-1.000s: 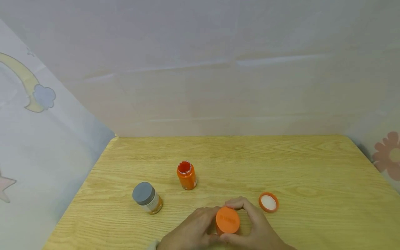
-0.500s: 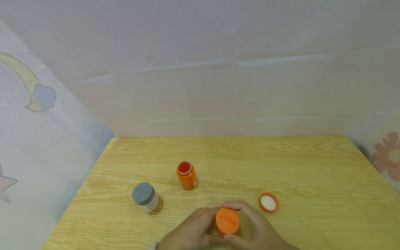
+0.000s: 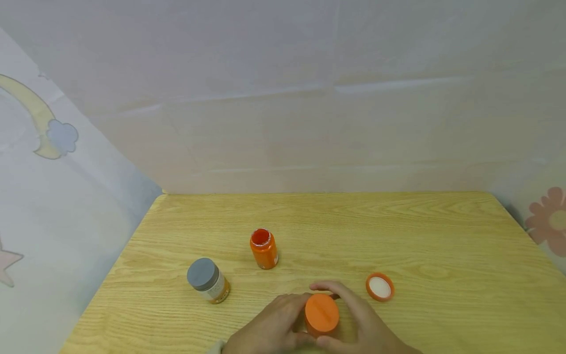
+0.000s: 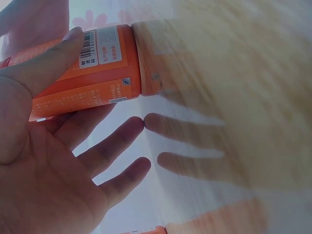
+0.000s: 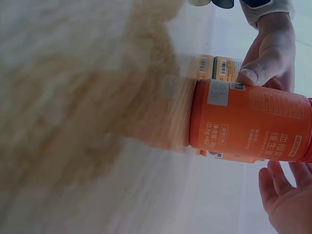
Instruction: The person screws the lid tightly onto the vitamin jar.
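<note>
An orange pill bottle [image 5: 248,117] with white print stands upright at the table's near side, its orange cap [image 3: 322,310] facing up. My left hand [image 3: 269,325] grips the bottle's side between thumb and index finger. In the left wrist view, the other fingers of this hand [image 4: 58,170] spread free below the bottle. My right hand [image 3: 364,322] curves loosely around the cap, with a gap visible between index finger and cap. Whether its thumb touches is unclear. In the right wrist view, its fingers [image 5: 278,187] hang just off the bottle.
An uncapped orange bottle [image 3: 265,251] stands farther back on the wooden table [image 3: 353,221]. To its left is a jar with a grey lid [image 3: 203,274]. An orange cap with a white lining [image 3: 380,286] lies upturned beyond my right hand. Pale cloth [image 3: 265,123] hangs behind the table.
My right hand's index finger has lifted off the cap and shifted left, its thumb slightly right. The marking on the cap's top sits at a different angle. My left hand holds still.
</note>
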The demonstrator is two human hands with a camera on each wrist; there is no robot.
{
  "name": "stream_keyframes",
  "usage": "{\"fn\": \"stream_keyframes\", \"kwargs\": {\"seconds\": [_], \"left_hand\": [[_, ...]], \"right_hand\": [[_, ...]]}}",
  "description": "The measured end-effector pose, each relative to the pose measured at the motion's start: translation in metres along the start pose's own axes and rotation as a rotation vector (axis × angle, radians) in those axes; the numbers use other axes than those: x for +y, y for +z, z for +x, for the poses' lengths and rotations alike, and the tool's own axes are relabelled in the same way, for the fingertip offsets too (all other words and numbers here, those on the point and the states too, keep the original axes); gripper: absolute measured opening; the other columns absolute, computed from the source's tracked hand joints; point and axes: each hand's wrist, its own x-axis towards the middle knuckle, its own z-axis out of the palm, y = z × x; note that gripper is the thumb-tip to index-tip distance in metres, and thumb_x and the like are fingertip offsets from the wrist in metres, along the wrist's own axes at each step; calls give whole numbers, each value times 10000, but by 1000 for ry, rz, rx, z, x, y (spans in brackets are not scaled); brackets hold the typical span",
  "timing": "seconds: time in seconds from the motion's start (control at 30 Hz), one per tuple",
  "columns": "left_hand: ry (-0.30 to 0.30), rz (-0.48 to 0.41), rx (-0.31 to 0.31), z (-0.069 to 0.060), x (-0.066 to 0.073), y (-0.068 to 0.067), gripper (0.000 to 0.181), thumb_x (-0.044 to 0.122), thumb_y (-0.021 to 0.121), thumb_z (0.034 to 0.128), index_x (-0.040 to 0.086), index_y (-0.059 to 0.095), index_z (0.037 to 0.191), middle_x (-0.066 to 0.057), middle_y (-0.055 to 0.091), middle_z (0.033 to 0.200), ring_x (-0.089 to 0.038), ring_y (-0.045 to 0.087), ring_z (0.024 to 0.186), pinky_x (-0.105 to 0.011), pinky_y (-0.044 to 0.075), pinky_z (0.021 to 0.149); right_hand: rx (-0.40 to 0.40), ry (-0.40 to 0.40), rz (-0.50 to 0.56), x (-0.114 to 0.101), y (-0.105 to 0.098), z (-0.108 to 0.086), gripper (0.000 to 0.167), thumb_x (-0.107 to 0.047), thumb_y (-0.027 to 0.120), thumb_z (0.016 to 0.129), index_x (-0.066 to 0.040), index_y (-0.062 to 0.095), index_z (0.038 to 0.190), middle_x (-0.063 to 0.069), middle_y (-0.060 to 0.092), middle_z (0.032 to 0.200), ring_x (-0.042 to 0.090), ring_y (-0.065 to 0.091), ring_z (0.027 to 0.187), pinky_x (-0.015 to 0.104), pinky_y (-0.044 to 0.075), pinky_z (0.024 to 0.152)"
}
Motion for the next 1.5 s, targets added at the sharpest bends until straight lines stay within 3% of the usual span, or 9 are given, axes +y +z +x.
{"fn": "stream_keyframes", "kwargs": {"seconds": [0.1,0.23,0.53,0.73,0.93,1.03,1.17,1.37,1.5], "left_hand": [[-11,-34,-4,0,0,0,498,434,715,879,355,521,1331,252,602,1108,42,527,954,-215,471,879],[-9,-44,-4,0,1,-1,516,436,722,875,372,502,1338,244,557,955,34,490,848,-161,427,788],[15,-55,3,2,-1,0,394,494,634,925,337,556,1279,214,547,898,33,496,808,-140,433,761],[35,-12,14,2,-1,1,390,402,696,913,306,576,1271,220,587,964,40,509,849,-156,449,806],[33,24,25,-1,0,0,515,404,720,891,298,526,1356,216,619,1190,41,537,1013,-241,478,929],[36,18,27,-1,0,0,532,456,695,890,313,507,1365,236,604,1083,40,520,931,-202,461,872],[55,4,32,1,-1,0,510,482,667,901,308,516,1356,226,584,994,34,497,845,-149,435,804],[20,-28,13,2,-1,1,444,504,634,918,310,555,1310,224,589,983,34,504,855,-162,446,813],[17,17,13,1,-1,2,471,422,700,903,295,550,1331,223,620,1114,34,524,952,-233,472,908]], "right_hand": [[-34,-29,18,1,-2,0,697,-99,779,830,-90,448,1444,22,570,1398,98,542,1241,186,406,1066],[-11,-90,33,3,-1,-1,652,-62,773,827,-46,478,1409,57,600,1349,117,564,1236,169,407,1066],[61,-73,81,3,6,2,639,-100,851,763,-67,500,1296,13,597,1220,124,588,1117,184,423,1027],[84,-84,90,6,8,3,667,-110,877,731,-56,490,1270,29,583,1217,122,575,1105,187,425,1005],[-6,-16,29,4,2,-1,711,-134,827,799,-74,455,1401,31,577,1345,89,547,1197,177,423,1023],[-27,-28,67,3,1,-1,677,-69,788,825,-74,457,1415,54,587,1350,103,556,1227,177,415,1058],[2,-43,75,3,2,-1,648,-53,792,818,-74,475,1382,53,597,1316,106,567,1205,172,416,1052],[70,-33,72,3,7,0,649,-92,859,752,-73,493,1287,36,600,1238,104,576,1129,186,430,1011],[79,-26,29,3,7,0,743,-144,888,724,-76,468,1333,11,583,1270,94,550,1121,197,418,982]]}}
